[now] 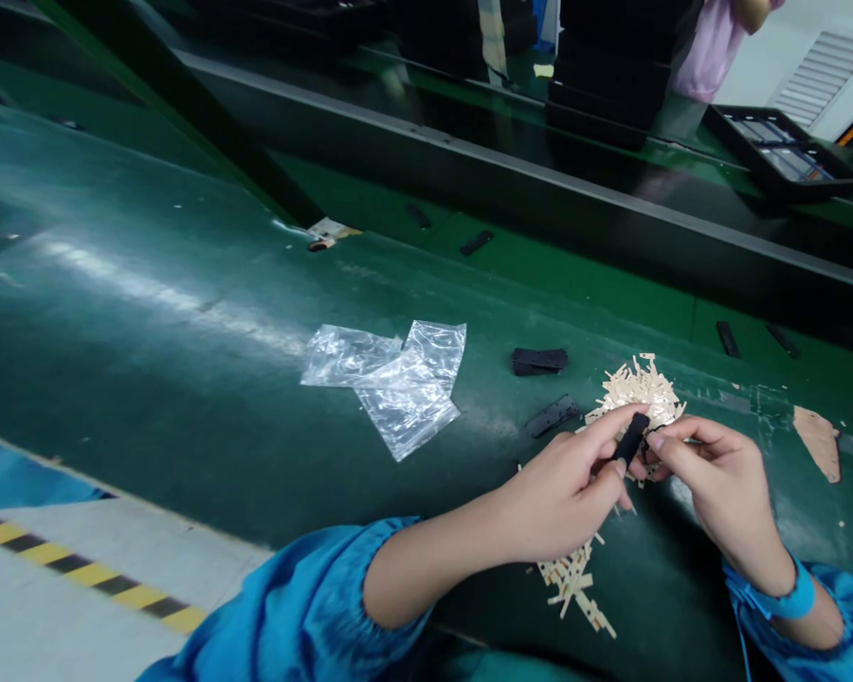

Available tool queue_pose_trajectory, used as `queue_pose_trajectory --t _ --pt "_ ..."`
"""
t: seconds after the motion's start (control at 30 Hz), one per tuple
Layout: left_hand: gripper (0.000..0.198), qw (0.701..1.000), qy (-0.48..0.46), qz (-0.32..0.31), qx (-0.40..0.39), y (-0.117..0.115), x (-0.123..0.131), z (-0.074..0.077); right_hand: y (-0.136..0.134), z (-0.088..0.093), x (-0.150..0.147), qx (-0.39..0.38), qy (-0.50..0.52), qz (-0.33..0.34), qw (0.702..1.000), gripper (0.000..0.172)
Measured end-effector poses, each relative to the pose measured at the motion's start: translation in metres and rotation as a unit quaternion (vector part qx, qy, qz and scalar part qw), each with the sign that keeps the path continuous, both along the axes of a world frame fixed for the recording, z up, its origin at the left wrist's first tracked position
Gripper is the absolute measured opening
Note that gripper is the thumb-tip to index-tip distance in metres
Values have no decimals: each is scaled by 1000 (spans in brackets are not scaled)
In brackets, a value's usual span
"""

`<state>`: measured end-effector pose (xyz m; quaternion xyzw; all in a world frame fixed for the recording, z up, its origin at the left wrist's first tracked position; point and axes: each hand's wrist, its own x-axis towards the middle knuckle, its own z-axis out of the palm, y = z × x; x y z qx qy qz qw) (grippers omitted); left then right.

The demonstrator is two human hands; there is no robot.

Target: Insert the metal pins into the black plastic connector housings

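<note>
My left hand [565, 493] is closed round a small black strip [631, 439], held tilted between thumb and fingers. Close beside it, the fingers of my right hand [721, 474] are pinched together at the strip's right side; whatever they hold is too small to make out. A heap of small cream-coloured pieces [640, 384] lies just behind both hands. More cream pieces [575, 583] are scattered in front of my left hand. Left of the heap are a stack of black strips [538, 361] and a flat black piece [553, 415].
Clear plastic bags [408, 388] lie mid-table. Several black strips, one here [477, 242], rest along the far side, below a long ledge [469, 152]. Behind it stand a black tray [786, 152] and a person in pink [711, 47]. A tan scrap [817, 443] lies right.
</note>
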<state>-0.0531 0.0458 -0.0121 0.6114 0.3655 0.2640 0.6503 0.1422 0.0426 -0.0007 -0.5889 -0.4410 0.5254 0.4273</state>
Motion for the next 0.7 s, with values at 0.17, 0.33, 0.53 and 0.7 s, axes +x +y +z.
queue_pose_trajectory --t 0.17,0.33,0.53,0.7 --pt "70 1000 12 -3 9 0 0 0 -1 -1 0 -2 -3 -4 1000 14" --pt "67 1000 6 -8 6 0 1 -1 -1 0 -1 3 -18 -3 1000 13" --pt "67 1000 9 -10 13 0 0 0 0 -2 -1 -6 -24 -1 1000 14" --pt "69 1000 10 -15 5 0 1 0 1 2 -3 -17 -18 6 1000 15"
